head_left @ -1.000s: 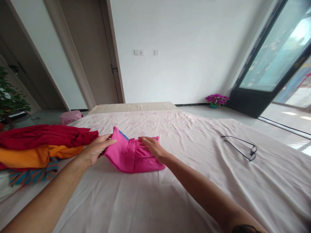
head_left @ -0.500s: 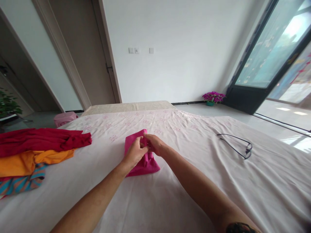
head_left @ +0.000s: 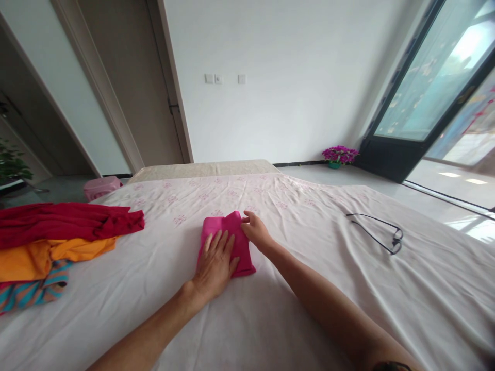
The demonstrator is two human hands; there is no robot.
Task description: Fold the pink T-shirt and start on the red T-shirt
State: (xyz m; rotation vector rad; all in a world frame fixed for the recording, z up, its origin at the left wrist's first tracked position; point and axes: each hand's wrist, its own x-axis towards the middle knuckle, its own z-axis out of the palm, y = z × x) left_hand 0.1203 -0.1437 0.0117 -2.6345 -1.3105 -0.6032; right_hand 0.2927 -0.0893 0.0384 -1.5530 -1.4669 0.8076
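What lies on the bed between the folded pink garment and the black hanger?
Nothing. In the head view, only bare, lightly wrinkled bedsheet runs from the folded pink garment to the black hanger.

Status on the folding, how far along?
Done: the pink garment is folded into a compact rectangle on the bed sheet. In hand: the left hand lies flat on it, and the right hand touches its far corner. Left: the red garment, orange garment and striped garment lie rumpled in a pile at the left edge.
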